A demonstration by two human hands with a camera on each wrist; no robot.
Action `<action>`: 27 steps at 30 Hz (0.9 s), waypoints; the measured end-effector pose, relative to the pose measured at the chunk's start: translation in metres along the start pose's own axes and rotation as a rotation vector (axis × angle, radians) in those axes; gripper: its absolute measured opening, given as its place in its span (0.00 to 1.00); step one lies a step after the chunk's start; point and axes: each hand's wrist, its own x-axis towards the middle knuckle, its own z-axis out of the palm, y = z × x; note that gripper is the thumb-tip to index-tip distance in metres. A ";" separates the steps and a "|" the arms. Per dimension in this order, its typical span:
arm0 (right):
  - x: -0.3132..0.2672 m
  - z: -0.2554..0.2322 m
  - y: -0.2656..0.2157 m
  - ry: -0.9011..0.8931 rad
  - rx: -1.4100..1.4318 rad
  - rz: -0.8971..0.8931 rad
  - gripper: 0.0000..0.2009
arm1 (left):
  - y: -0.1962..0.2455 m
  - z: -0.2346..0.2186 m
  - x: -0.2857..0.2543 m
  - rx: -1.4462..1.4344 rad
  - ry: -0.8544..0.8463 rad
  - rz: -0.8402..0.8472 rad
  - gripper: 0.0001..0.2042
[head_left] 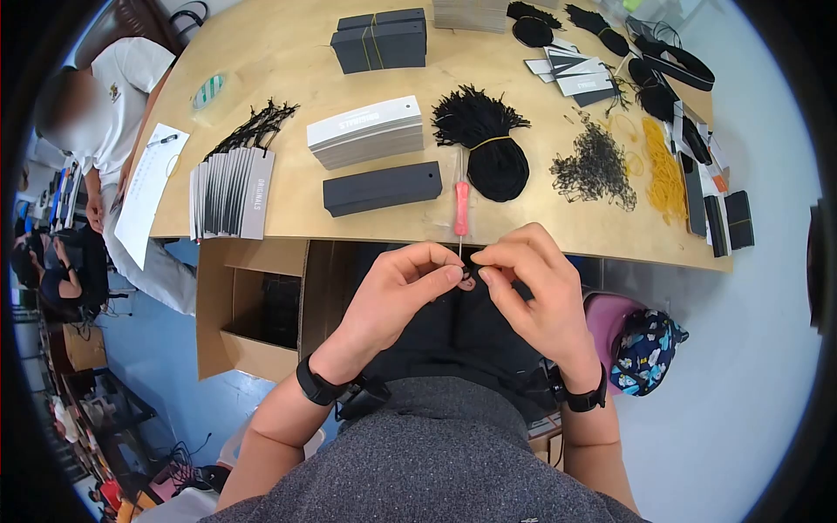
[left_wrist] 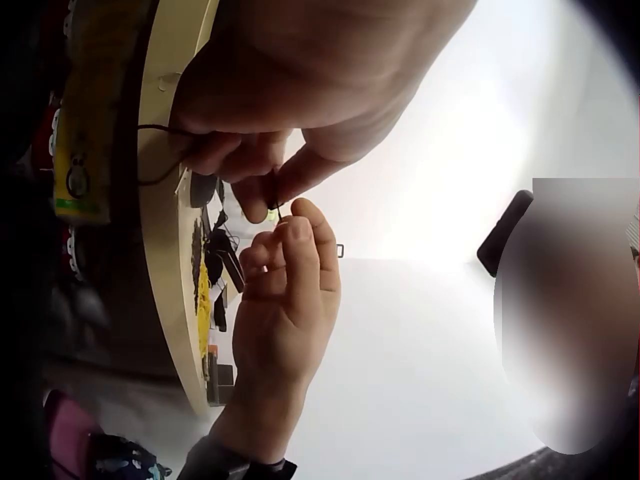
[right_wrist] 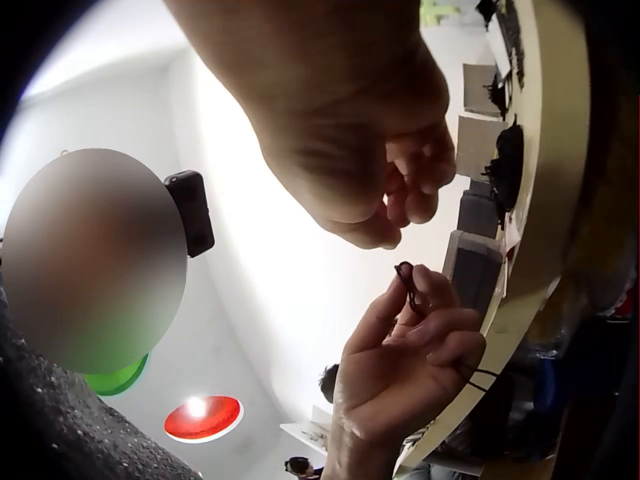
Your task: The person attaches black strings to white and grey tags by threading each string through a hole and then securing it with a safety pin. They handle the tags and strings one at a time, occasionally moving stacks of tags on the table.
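My left hand [head_left: 405,283] pinches a thin black cord [right_wrist: 407,284] between thumb and index fingertip. A loop of the cord hangs out past the other fingers in both wrist views. Facing it, my right hand [head_left: 536,283] has its fingers bent and its thumb near the index fingertip, right beside the cord; whether it grips anything, I cannot tell. Both hands are in front of the table edge, above the lap. Just beyond them lies a pink-handled tool [head_left: 462,207], its thin metal shaft pointing toward the hands.
Behind the tool is a banded bundle of black cords [head_left: 497,166]. Left of it stand white tag stacks [head_left: 366,131], a dark tag stack [head_left: 382,187] and strung tags [head_left: 231,192]. At right lie small black wire pieces [head_left: 593,166] and yellow bands [head_left: 663,170]. A person [head_left: 131,96] sits at left.
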 end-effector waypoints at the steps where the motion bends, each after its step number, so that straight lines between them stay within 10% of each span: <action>1: 0.001 -0.001 0.001 0.000 0.000 0.001 0.07 | 0.001 0.000 0.000 0.000 0.000 -0.001 0.07; 22: -0.002 -0.002 0.008 -0.104 -0.319 -0.328 0.10 | 0.002 0.003 -0.006 0.136 0.002 -0.038 0.08; 27: 0.001 0.005 0.011 -0.166 -0.439 -0.324 0.08 | 0.006 0.011 -0.012 0.864 0.160 0.243 0.04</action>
